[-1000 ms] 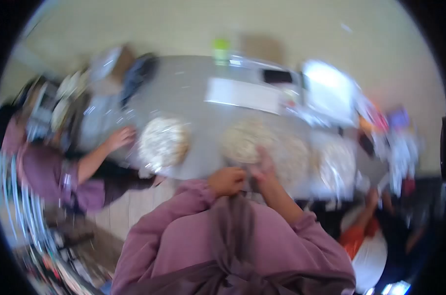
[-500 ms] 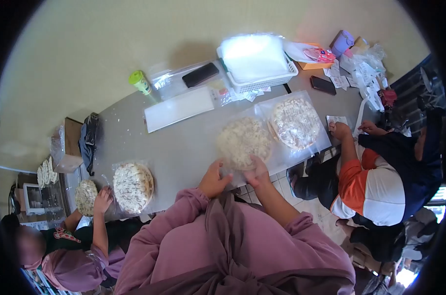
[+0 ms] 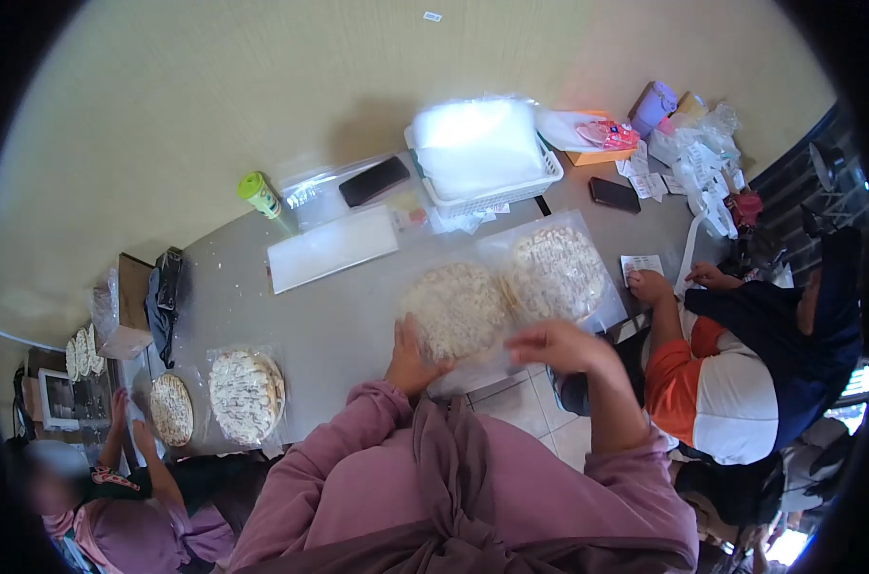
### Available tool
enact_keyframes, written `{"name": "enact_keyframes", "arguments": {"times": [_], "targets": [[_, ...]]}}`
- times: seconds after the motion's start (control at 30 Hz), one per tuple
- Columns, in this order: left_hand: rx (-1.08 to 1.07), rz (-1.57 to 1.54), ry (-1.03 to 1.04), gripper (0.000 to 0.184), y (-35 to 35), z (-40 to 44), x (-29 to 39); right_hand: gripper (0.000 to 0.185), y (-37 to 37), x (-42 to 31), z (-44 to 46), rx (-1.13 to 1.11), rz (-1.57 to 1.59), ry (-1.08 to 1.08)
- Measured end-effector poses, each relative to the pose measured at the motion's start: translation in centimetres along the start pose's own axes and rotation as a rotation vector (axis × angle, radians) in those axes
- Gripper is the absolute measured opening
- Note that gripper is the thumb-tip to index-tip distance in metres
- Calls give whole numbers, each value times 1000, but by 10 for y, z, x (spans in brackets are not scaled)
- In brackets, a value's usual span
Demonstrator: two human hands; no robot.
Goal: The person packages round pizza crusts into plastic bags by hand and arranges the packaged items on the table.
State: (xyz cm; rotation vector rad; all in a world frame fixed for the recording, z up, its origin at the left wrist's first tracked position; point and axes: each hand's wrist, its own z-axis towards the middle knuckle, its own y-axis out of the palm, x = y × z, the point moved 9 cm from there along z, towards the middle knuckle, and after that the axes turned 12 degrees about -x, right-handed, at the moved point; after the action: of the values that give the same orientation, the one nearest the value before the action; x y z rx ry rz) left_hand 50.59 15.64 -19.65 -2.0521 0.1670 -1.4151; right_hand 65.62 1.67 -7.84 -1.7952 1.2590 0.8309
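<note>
A round, pale, crumbly-topped flat food point(image 3: 454, 308) lies under clear plastic near the table's front edge. My left hand point(image 3: 413, 359) rests at its lower left edge, thumb and fingers apart. Above the table's edge, to the right of that round, my right hand point(image 3: 561, 346) is raised with its fingers bent; what is under its fingertips is too small to make out. Another wrapped round point(image 3: 557, 274) lies on a clear plastic sheet just to the right.
At left are a wrapped stack of rounds point(image 3: 245, 396), a single round point(image 3: 172, 409) and a co-worker point(image 3: 133, 521). White basket point(image 3: 497, 196), phones point(image 3: 373, 181), white board point(image 3: 334, 249) and green cup point(image 3: 258, 194) stand behind. Another person point(image 3: 731, 383) sits right, holding paper.
My right hand has lifted off the round's front edge and moved right. My left hand stays by the round's left edge. The left co-worker's hands have moved away from the stack.
</note>
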Motion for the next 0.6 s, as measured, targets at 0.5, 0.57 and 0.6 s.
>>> {"name": "enact_keyframes", "arguments": {"times": [0.5,0.57,0.6], "targets": [[-50,109,-82,114,-29,-60,-27,24,-170,-15,240,500,-1024,203],[-38,-102,-204,105,-36,-74,-49,22,-174,-13,245,651,-962,210],[-30,-108,-214,105,-39,-81,-51,22,-172,-13,246,639,-968,203]]}}
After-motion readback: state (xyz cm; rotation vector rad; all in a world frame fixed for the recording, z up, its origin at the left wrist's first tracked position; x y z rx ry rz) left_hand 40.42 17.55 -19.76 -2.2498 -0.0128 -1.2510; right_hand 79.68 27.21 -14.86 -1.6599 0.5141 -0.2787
